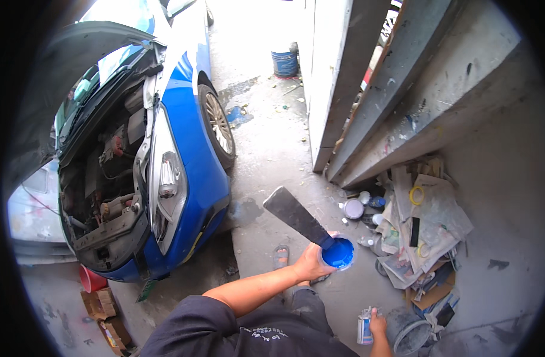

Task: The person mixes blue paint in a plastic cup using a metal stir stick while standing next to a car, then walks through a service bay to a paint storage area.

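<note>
My left hand (310,262) is closed round a cup of bright blue paint (338,253), held out over the concrete floor; a long, dark, flat stirring blade (290,215) stands out of it, tilted up to the left. Low at the right, my right hand (378,326) grips a small white and blue container (364,329), beside a grey bucket (408,338) on the floor. The fingers on the far side of the cup are partly hidden.
A blue car (194,178), bonnet (37,107) raised, fills the left. Right are a steel column (439,89) and a pile of paper, tape rolls and cans (433,220). A blue bucket (284,62) stands farther back. A red bucket (92,278) and cardboard boxes (98,303) lie lower left.
</note>
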### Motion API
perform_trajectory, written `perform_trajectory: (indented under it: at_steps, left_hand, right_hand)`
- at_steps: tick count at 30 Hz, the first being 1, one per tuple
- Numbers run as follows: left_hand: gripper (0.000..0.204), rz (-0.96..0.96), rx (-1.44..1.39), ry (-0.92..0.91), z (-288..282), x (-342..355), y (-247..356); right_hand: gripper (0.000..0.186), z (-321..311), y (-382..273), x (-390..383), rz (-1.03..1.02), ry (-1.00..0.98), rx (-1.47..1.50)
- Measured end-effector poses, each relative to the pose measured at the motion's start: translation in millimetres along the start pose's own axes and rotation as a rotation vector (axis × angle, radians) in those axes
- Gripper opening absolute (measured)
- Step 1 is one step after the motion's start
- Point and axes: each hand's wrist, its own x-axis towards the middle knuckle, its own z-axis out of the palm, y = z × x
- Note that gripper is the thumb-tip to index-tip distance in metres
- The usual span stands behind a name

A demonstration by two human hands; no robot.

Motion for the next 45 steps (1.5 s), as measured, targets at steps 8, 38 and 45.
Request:
perform_trajectory:
  at_steps: [8,38,45]
  left_hand:
    - [0.086,-0.097,-0.015,-0.006,4.5,14.0,39.8]
    - [0.082,0.183,-0.088,-0.167,47.9,-27.5,91.6]
    - [0.073,0.187,-0.094,-0.131,46.8,-29.7,96.6]
  right_hand:
    - [0.050,-132.6,1.7,-103.2,-0.184,0.249,0.206]
    - [0.047,-423.4,-140.7,-294.5,-0.957,0.796,-0.043]
    - [0.039,-422.2,-148.3,-295.2,-0.988,0.802,-0.087]
